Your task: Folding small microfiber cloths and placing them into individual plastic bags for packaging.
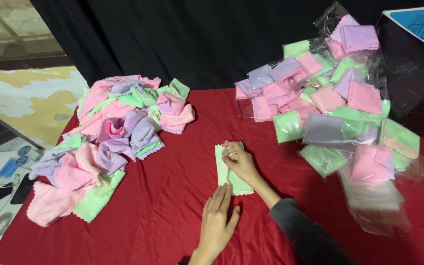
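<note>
Head view: one camera, looking down on a red tablecloth (172,196).
Green cloth (232,168): folded narrow, lying flat at table centre.
Right hand (241,163): rests on the cloth, fingertips bent and pinching its upper edge at 12 o'clock.
Left hand (218,221): flat, fingers pressed together, tips touching the cloth's lower edge (6 o'clock).
Loose cloths (109,142): pink, lilac, green heap at 9 o'clock.
Bagged cloths (334,108): clear-wrapped stack at 2 o'clock.

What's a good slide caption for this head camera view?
Both hands press a green cloth flat on a red table, between loose cloths and bagged ones.
</note>
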